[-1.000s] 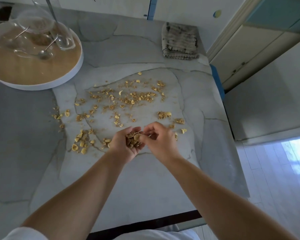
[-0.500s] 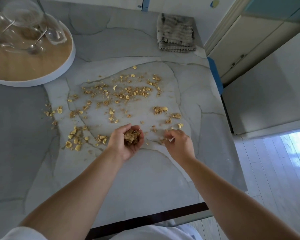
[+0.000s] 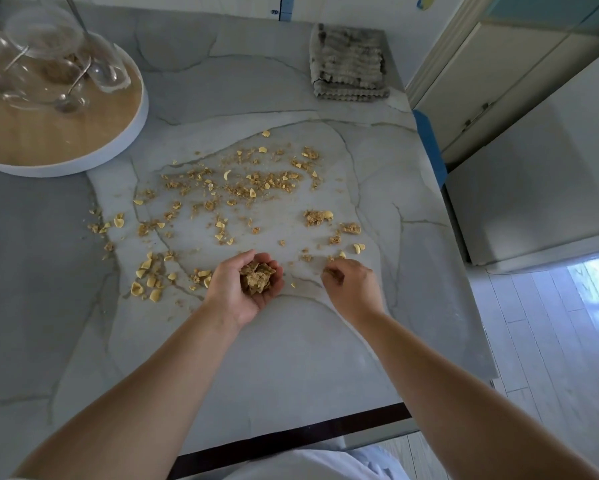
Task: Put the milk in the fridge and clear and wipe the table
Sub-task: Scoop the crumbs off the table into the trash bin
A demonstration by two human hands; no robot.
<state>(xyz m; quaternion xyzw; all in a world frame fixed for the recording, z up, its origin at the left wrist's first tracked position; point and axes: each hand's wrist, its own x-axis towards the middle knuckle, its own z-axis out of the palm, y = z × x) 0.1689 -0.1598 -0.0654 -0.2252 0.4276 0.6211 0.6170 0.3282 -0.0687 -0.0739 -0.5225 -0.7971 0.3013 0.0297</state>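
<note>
Spilled cereal crumbs [image 3: 242, 188] lie scattered over the middle of the grey marble table [image 3: 291, 348]. My left hand [image 3: 237, 292] is cupped palm up just above the table and holds a small heap of gathered crumbs [image 3: 256, 277]. A little to its right, my right hand [image 3: 353, 285] is down at the tabletop, fingertips curled and pinching crumbs near the right end of the spill. No milk is in view.
A round white tray with a wooden floor [image 3: 62, 133] stands at the back left and carries glass bowls and spoons [image 3: 52, 67]. A folded grey cloth [image 3: 348, 62] lies at the back right. White cabinets [image 3: 533, 161] stand beyond the table's right edge.
My right hand has left the cupped left hand and gone right, down to the crumbs on the table. The left hand stays cupped with its heap.
</note>
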